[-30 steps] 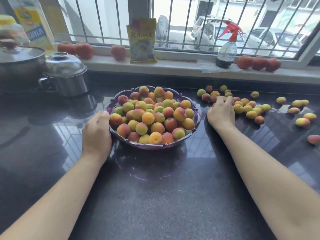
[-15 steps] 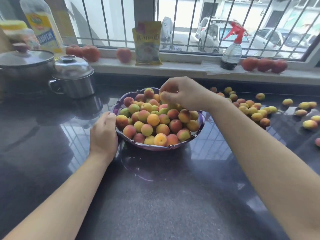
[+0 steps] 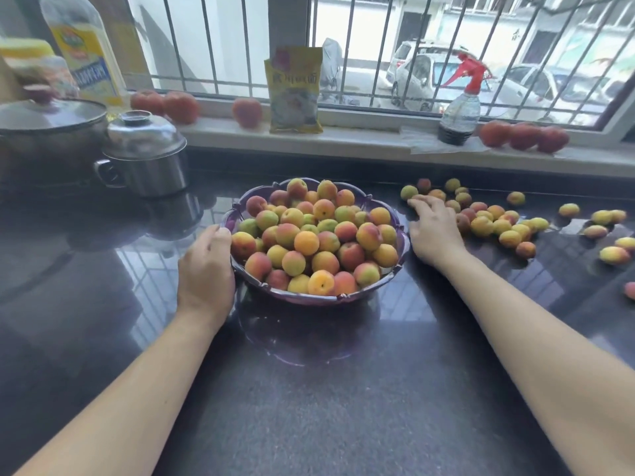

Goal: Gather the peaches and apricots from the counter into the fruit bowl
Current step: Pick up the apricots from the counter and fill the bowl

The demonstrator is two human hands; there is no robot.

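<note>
Purple fruit bowl (image 3: 404, 248) rim was steadied by left hand (image 3: 206, 269); right hand (image 3: 433, 231), fingers spread flat, nothing visibly held, was laid on loose apricots (image 3: 494, 225) near counter's back edge; few should be scooped gently, the heaped pile kept from rolling.

Dark glossy stone counter (image 3: 309, 407) below a barred, daylit window (image 3: 378, 46) with white sill (image 3: 360, 146).

Both forearms are bare to the frame edge; the left hand (image 3: 205, 269) and right hand (image 3: 433, 231) wear no gloves.

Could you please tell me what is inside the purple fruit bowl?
The fruit bowl is heaped above its rim with peaches and apricots. The lower layers and the bottom of the bowl are covered by the fruit on top.
</note>
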